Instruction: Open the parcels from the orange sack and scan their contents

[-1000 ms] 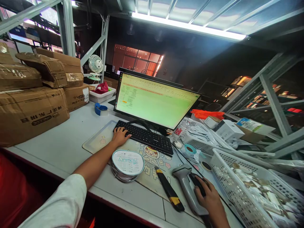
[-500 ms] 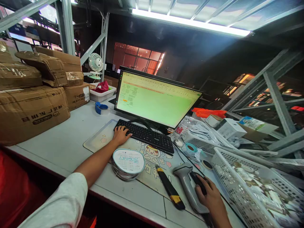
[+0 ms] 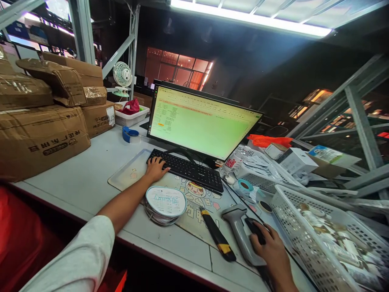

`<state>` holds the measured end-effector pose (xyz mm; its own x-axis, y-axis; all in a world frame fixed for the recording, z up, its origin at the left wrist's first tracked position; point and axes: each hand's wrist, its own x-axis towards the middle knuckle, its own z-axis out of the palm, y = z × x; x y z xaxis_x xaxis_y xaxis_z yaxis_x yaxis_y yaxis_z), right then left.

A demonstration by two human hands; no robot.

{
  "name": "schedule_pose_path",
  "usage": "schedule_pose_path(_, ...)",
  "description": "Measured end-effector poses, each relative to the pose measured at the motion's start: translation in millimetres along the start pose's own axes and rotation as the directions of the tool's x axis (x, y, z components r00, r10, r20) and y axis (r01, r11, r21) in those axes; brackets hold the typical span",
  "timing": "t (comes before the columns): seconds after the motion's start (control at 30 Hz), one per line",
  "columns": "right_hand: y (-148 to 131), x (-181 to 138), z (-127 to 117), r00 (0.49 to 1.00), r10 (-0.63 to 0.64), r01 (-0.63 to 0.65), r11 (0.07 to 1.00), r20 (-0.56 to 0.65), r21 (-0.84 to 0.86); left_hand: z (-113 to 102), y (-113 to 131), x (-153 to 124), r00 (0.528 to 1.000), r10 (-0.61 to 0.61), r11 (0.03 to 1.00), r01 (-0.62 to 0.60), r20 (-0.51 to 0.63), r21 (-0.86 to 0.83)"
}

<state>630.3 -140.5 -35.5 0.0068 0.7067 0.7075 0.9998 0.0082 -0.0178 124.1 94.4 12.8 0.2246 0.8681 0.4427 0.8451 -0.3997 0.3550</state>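
Observation:
My left hand [image 3: 155, 168] rests on the left end of a black keyboard [image 3: 194, 174], fingers spread over the keys. A black computer mouse [image 3: 254, 229] sits under my right hand [image 3: 272, 247], whose fingers curl round it. Just left of the mouse lies a grey barcode scanner [image 3: 240, 233]. Beside that is a black and yellow utility knife [image 3: 217, 234]. A round clear case with a white printed lid [image 3: 165, 201] stands near my left forearm. Behind the keyboard, the monitor [image 3: 200, 121] displays a spreadsheet on a pale green background.
Cardboard boxes [image 3: 42, 142] are stacked at the left. A blue tape dispenser [image 3: 130, 134] and a small white basket [image 3: 130, 118] stand behind. On the right are a white perforated crate [image 3: 291, 227] holding small items, tape rolls [image 3: 244, 185] and a plastic bottle [image 3: 232, 162].
The view has shifted slightly. Both hands stay in place, the left on the keyboard and the right on the computer mouse.

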Motion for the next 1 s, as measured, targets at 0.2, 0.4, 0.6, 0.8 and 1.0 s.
schedule_pose_path(0.2, -0.1, -0.9, -0.9, 1.0, 0.004, -0.004, 1.0, -0.001, 0.007, -2.0, 0.7, -0.5, 1.0, -0.004, 1.0, 0.004, 0.008, -0.005)
schedule_pose_path(0.4, 0.8, -0.6, -2.5, 0.999, -0.035, 0.035, 0.999, 0.009, -0.029, -2.5, -0.3, -0.3, 1.0, 0.007, 1.0, -0.006, 0.024, -0.007)
schedule_pose_path(0.6, 2.2, -2.0, -0.7, 0.999, -0.037, 0.036, 0.998, -0.001, -0.042, -3.2, 0.5, -1.5, 0.999, 0.014, 1.0, -0.014, 0.046, 0.003)
schedule_pose_path(0.8, 4.7, -2.8, 1.4, 1.0, -0.027, 0.028, 0.998, 0.009, -0.054, -3.1, 2.9, -2.1, 0.996, 0.028, 1.0, -0.028, 0.087, 0.005)
schedule_pose_path(1.0, 7.9, -1.0, 7.8, 0.999, -0.043, 0.042, 0.997, -0.019, -0.063, -4.1, 2.7, -1.6, 0.995, 0.026, 1.0, -0.024, 0.101, -0.021)
